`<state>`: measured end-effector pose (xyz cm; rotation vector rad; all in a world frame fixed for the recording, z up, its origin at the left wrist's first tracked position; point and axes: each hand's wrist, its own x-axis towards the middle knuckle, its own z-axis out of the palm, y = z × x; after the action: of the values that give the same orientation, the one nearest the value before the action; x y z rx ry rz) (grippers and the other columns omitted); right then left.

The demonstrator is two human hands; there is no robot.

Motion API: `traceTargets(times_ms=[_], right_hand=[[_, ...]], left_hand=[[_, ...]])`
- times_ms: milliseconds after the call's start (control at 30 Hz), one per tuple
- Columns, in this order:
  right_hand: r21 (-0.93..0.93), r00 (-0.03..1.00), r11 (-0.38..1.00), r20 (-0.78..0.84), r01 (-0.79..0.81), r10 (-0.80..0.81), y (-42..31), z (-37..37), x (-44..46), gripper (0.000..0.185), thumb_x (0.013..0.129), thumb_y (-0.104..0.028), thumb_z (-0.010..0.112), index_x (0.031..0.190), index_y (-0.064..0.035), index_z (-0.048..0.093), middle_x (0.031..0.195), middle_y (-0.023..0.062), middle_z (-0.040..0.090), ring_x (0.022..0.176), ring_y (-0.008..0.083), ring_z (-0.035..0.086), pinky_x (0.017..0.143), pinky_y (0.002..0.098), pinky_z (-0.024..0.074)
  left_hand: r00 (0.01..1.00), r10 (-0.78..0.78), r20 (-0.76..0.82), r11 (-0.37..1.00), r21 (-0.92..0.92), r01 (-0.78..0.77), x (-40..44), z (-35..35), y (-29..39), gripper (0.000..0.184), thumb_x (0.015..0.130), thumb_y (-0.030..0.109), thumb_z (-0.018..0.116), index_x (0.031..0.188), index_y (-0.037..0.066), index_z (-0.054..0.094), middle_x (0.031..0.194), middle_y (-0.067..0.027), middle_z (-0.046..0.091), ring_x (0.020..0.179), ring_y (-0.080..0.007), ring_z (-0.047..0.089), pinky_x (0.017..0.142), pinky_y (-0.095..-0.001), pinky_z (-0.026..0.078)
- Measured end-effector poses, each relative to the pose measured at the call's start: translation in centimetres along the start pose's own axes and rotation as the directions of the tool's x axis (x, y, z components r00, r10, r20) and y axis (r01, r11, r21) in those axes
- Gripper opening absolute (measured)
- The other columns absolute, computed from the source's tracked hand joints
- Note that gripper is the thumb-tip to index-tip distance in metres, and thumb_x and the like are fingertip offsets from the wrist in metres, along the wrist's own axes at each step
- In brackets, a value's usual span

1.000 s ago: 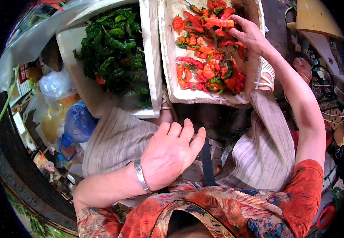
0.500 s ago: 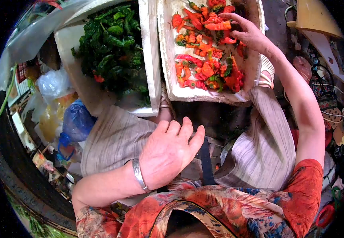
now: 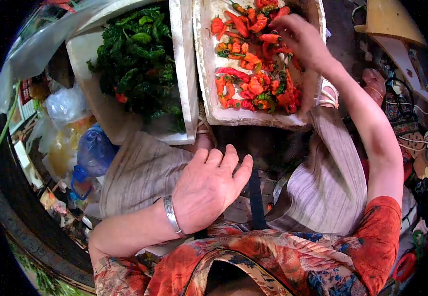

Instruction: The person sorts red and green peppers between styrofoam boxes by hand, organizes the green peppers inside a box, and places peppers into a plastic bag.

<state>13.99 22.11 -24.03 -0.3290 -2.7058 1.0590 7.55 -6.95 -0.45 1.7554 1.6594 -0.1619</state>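
My right hand [image 3: 303,43] reaches over the upper right part of a white foam box [image 3: 207,89] of red and orange peppers [image 3: 256,85]. Its fingers bend down beside a red pepper [image 3: 270,38]; they are blurred, and I cannot tell whether they grip anything. My left hand [image 3: 205,190], wearing a silver bracelet [image 3: 171,215], is above my lap with its fingers stretched out and nothing in it. Left of the red peppers, a second white foam box [image 3: 188,74] contains a heap of green peppers [image 3: 137,64].
At the left lie a clear plastic bag [image 3: 67,104] and a blue plastic bottle [image 3: 95,150]. My striped trouser legs [image 3: 322,185] flank the space below the boxes. A yellow wooden piece [image 3: 396,19] and assorted clutter stand on the right.
My right hand has shifted slightly right and down, and its fingers are more bent. Peppers near its fingertips lie differently. My left hand has hardly moved.
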Motion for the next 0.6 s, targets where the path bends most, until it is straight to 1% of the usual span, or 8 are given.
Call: traceTargets(times_ms=[67,133,233,267,367,433,467,600], right_hand=[[-0.003,0.992,1.000,0.127,0.000,0.001,-1.6,1.6,-1.1,0.021,0.086,-0.006,0.061,0.106,-0.0076,0.060,0.103,0.0126,0.061,0.094,0.0330,0.062,0.078,0.0383,0.0510],[-0.188,0.938,0.980,0.347,0.065,0.004,-2.4,3.1,-2.2,0.016,0.084,-0.007,0.059,0.100,-0.0072,0.060,0.096,0.0138,0.061,0.091,0.0327,0.063,0.075,0.0405,0.0516],[-0.311,0.851,0.947,0.516,0.082,0.096,-3.2,5.3,-3.9,0.015,0.082,-0.009,0.055,0.097,-0.0054,0.056,0.087,0.0164,0.059,0.086,0.0324,0.062,0.071,0.0446,0.0503],[-0.331,0.891,0.921,0.452,0.204,-0.034,-1.9,6.4,-5.2,0.015,0.084,-0.011,0.052,0.097,-0.0065,0.058,0.088,0.0162,0.063,0.079,0.0328,0.066,0.064,0.0455,0.0532],[-0.274,0.829,0.947,0.559,0.167,0.016,-1.9,6.2,-4.8,0.018,0.084,-0.012,0.052,0.101,-0.0060,0.056,0.085,0.0161,0.063,0.079,0.0345,0.066,0.068,0.0458,0.0531],[-0.132,0.907,0.991,0.416,-0.001,0.056,-3.3,5.6,-4.0,0.030,0.083,-0.011,0.057,0.111,-0.0041,0.052,0.086,0.0182,0.060,0.083,0.0373,0.062,0.071,0.0493,0.0494],[-0.133,0.908,0.991,0.415,-0.001,0.057,-4.0,5.6,-3.5,0.030,0.083,-0.011,0.057,0.111,-0.0041,0.052,0.086,0.0182,0.060,0.083,0.0373,0.062,0.071,0.0493,0.0494],[-0.047,0.861,0.955,0.421,-0.292,0.284,-4.9,7.6,-2.5,0.059,0.082,-0.012,0.058,0.138,-0.0078,0.040,0.094,0.0214,0.065,0.090,0.0392,0.063,0.073,0.0492,0.0502]], left_hand=[[1.000,-0.005,0.025,1.000,-0.009,0.006,0.1,-0.5,0.1,0.046,0.083,0.018,0.051,0.126,0.004,0.055,0.119,-0.0219,0.058,0.102,-0.0310,0.058,0.082,-0.0382,0.046],[0.999,-0.010,0.050,1.000,-0.015,0.010,0.2,-0.6,0.1,0.046,0.083,0.018,0.051,0.126,0.004,0.055,0.119,-0.0221,0.058,0.102,-0.0306,0.058,0.082,-0.0379,0.046],[0.999,0.012,0.043,1.000,0.020,-0.013,0.2,-0.7,0.1,0.046,0.083,0.018,0.051,0.127,0.004,0.055,0.118,-0.0224,0.058,0.100,-0.0301,0.059,0.081,-0.0376,0.045],[0.998,0.008,0.057,1.000,0.022,-0.010,0.3,-0.8,0.1,0.047,0.083,0.018,0.051,0.127,0.004,0.055,0.118,-0.0226,0.058,0.100,-0.0303,0.059,0.081,-0.0377,0.046],[0.998,0.005,0.063,1.000,0.023,-0.006,0.3,-0.9,0.1,0.048,0.083,0.018,0.051,0.128,0.004,0.054,0.119,-0.0229,0.058,0.100,-0.0308,0.059,0.082,-0.0380,0.046],[0.998,0.004,0.058,1.000,0.017,-0.005,0.2,-0.8,0.1,0.048,0.082,0.017,0.051,0.129,0.004,0.053,0.119,-0.0230,0.058,0.100,-0.0312,0.059,0.083,-0.0383,0.046],[0.998,0.002,0.066,1.000,0.010,-0.003,0.2,-0.8,0.1,0.049,0.082,0.017,0.052,0.129,0.004,0.053,0.120,-0.0231,0.058,0.101,-0.0315,0.059,0.084,-0.0385,0.046],[0.996,-0.005,0.085,1.000,-0.002,0.005,0.3,-0.9,0.2,0.050,0.081,0.016,0.052,0.130,0.004,0.052,0.121,-0.0229,0.058,0.103,-0.0322,0.059,0.086,-0.0391,0.046]])
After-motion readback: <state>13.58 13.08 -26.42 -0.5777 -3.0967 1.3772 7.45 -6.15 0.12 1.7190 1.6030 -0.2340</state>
